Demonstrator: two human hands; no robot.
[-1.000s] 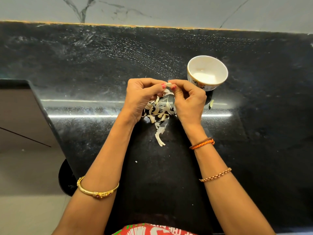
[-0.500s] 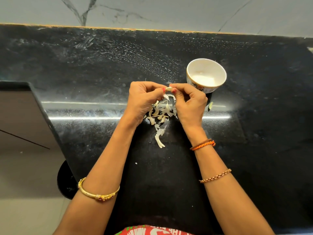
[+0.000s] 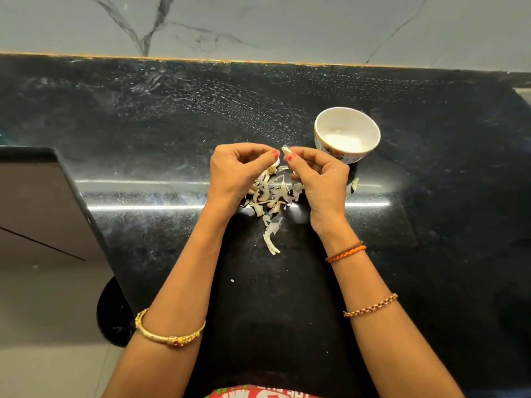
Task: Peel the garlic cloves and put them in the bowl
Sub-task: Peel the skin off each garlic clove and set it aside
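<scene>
From the head camera, two hands are in the middle of the frame, over a shiny black stone counter (image 3: 431, 254). The right hand (image 3: 321, 182) has its fingers curled and pinches one small pale garlic clove (image 3: 286, 150) at its fingertips. The left hand (image 3: 238, 170) is curled too, close beside it, and a thin strip of pale garlic skin (image 3: 276, 163) hangs by its thumb; I cannot tell if it grips the strip.

One round white bowl with a flower pattern (image 3: 347, 135) stands in the upper right, just past the right hand. Its inside is too bright to tell what is in it.

One messy pile of pale garlic peels (image 3: 270, 202) lies under the hands. The hands hide part of it, so the pieces cannot be counted.

There are three bracelets: one gold bangle (image 3: 169, 331), one orange thread band (image 3: 344, 251), one thin chain (image 3: 370, 305).
</scene>
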